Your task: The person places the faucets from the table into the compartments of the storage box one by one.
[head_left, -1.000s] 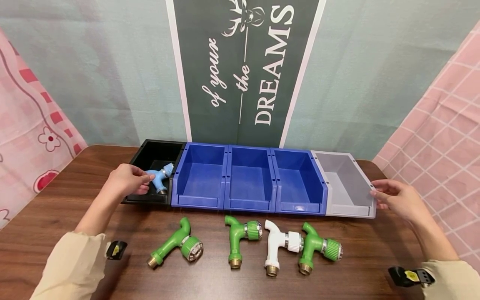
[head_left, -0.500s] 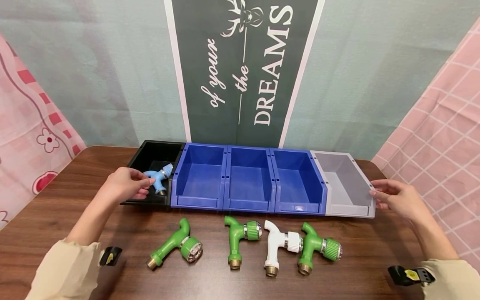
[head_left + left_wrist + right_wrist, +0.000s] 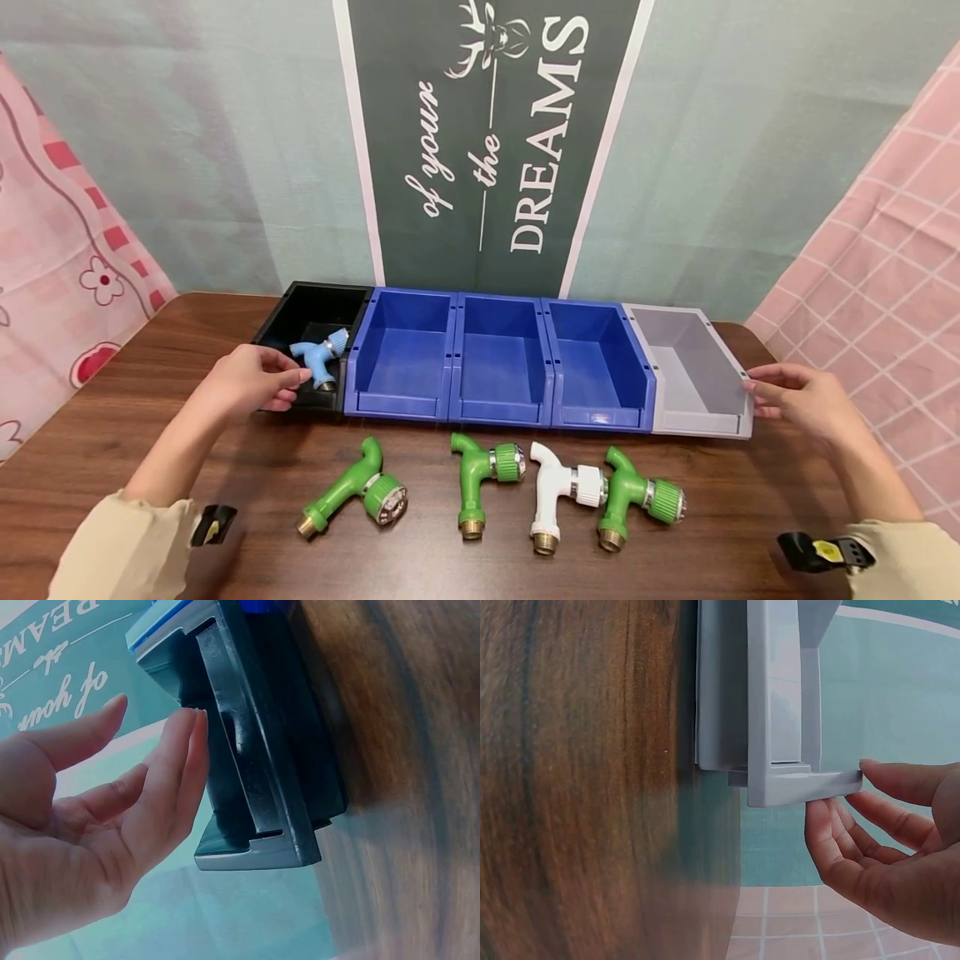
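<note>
A light blue tap [image 3: 321, 357] lies in the black bin [image 3: 318, 292] at the left end of the row. My left hand [image 3: 258, 379] is over that bin's front left, just short of the tap. In the left wrist view, the thumb of this hand [image 3: 105, 780] stands apart from the fingers with nothing between them, the fingertips reaching over the bin's front. At the row's other end, my right hand [image 3: 798, 400] pinches the side rim of the grey bin [image 3: 705, 421]. In the right wrist view its thumb is on the rim and the fingers [image 3: 821, 836] are against the outer side.
Three blue bins [image 3: 498, 408] stand side by side between the black and grey ones. In front on the wooden table [image 3: 375, 575] lie a white tap [image 3: 551, 492] and three green taps [image 3: 471, 483]. A curtain [image 3: 285, 125] hangs behind.
My left hand has let go of the blue tap's spout and drawn slightly down and back from it. The tap stays in the black bin. My right hand keeps its place.
</note>
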A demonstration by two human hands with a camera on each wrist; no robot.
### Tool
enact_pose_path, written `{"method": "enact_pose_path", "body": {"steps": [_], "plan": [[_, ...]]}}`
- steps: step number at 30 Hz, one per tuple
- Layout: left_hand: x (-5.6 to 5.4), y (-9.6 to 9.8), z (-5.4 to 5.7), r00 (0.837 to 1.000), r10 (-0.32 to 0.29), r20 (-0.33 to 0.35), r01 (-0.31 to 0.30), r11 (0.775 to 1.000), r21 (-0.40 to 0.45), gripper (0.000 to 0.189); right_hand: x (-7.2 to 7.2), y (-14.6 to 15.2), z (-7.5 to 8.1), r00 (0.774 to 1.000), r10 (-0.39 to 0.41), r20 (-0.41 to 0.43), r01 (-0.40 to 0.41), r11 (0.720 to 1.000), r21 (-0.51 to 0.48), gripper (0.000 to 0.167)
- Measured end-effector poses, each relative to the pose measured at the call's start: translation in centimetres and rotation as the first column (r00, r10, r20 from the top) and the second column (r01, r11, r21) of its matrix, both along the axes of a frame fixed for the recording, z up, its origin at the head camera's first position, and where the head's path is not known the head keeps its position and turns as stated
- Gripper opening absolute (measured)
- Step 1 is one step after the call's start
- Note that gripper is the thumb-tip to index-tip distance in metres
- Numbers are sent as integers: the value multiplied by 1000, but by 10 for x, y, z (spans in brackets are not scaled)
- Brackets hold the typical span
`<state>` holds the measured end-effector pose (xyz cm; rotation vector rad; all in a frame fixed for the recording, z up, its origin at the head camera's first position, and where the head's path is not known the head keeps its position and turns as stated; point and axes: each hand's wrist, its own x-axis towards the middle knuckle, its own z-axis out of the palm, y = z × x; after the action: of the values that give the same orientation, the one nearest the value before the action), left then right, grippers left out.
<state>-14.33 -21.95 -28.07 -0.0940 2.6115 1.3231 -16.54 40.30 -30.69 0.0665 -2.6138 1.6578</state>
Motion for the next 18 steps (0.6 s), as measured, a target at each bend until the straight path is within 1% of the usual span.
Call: {"method": "enact_pose_path", "body": {"steps": [4,5,7,11,14,18], "plan": [[2,-1,-3,1000,-21,11,21,1000,14,34,1,1,2,1000,28,13,-27,998,-65,24],[2,-1,-4,1000,-27,12,27,999,18,34,2,0,3,999,27,17,-26,998,-64,26],[3,-1,-6,999,-37,18,37,999,30,33,4,-2,5,999,35,28,-32,993,-111,28],[7,2,-8,998,-51,30,50,998,35,30,5,-2,6,997,59,48,-48,976,-212,28],[11,3,-9,997,-65,32,64,998,23,28,4,1,6,995,77,62,-59,966,-250,27],[16,4,-11,996,-83,36,83,997,1,26,2,3,6,994,74,76,-53,966,-253,26]]}}
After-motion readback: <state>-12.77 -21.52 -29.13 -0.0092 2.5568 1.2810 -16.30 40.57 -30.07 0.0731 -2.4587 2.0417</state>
